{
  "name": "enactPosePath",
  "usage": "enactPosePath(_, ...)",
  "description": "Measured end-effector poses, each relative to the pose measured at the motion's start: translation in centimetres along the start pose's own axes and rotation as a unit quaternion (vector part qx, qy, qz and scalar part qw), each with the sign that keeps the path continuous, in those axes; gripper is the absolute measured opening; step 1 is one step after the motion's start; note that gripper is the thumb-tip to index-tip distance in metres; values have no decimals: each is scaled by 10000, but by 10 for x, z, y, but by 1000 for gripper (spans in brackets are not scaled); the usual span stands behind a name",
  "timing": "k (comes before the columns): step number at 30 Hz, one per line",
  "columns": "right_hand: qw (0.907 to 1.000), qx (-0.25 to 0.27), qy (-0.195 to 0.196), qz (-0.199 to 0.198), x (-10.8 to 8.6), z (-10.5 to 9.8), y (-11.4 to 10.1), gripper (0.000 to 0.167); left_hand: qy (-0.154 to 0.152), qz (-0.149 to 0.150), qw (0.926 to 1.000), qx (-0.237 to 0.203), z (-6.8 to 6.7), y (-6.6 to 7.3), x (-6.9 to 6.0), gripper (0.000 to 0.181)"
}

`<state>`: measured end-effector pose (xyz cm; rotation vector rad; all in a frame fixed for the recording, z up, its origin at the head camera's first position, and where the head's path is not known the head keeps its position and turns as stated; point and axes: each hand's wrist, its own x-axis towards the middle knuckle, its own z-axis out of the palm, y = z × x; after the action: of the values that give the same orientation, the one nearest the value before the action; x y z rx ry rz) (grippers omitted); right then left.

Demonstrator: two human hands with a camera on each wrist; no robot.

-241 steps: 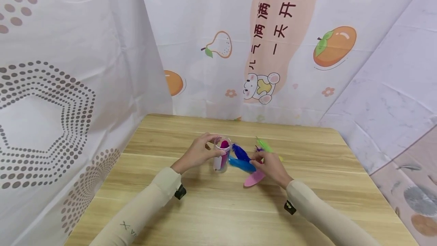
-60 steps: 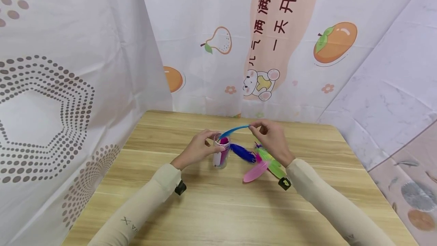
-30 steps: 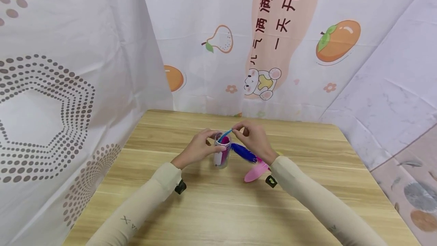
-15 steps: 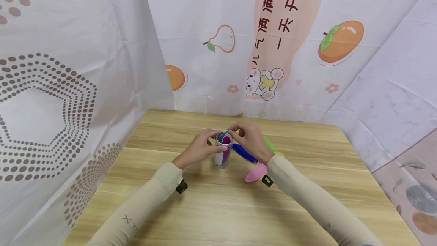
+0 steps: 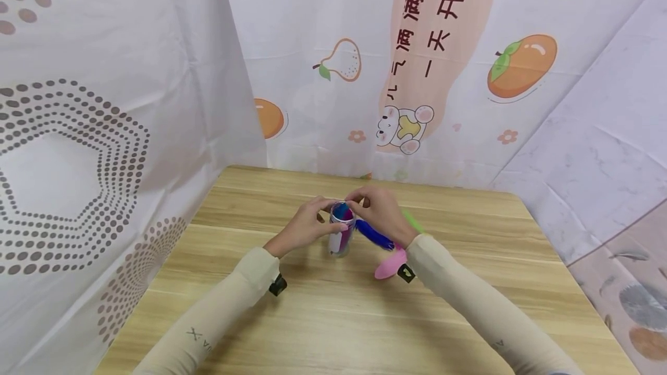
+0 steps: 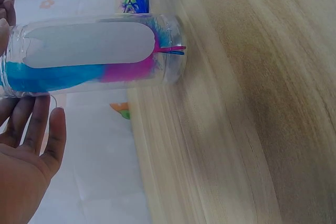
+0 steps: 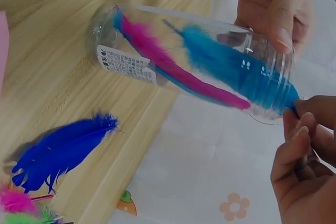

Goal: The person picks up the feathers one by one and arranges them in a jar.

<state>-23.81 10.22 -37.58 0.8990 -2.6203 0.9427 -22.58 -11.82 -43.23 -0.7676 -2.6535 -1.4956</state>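
L hand (image 5: 303, 225) grips clear jar (image 5: 341, 242), ctr frame; R hand (image 5: 378, 208) pinches lt-blue feather (image 7: 236, 74) at jar mouth; dk-blue feather (image 5: 374, 235) on desk (image 5: 333, 317).

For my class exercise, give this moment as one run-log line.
left hand: holds jar; right hand: pinches turquoise feather at jar mouth; blue feather: on table

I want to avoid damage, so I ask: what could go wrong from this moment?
The upright jar could tip if the left hand, gripping it near the top, pushes sideways. The light blue feather might crease where the right hand pinches its tip. The right sleeve might brush the dark blue feather lying on the table.
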Motion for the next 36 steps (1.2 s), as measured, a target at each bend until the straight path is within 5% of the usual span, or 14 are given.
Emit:
enactPosePath(12,9994,-149,-283,139,0,9,-2,11,-50,68,10000,4,4,1,-2,55)
enactPosePath(25,9987,100,429,-264,-4,3,16,5,-51,-5,10000,55,3,3,1,56)
enactPosePath(36,9991,115,166,373,-17,-1,39,6,27,-92,9999,34,1,2,-1,57)
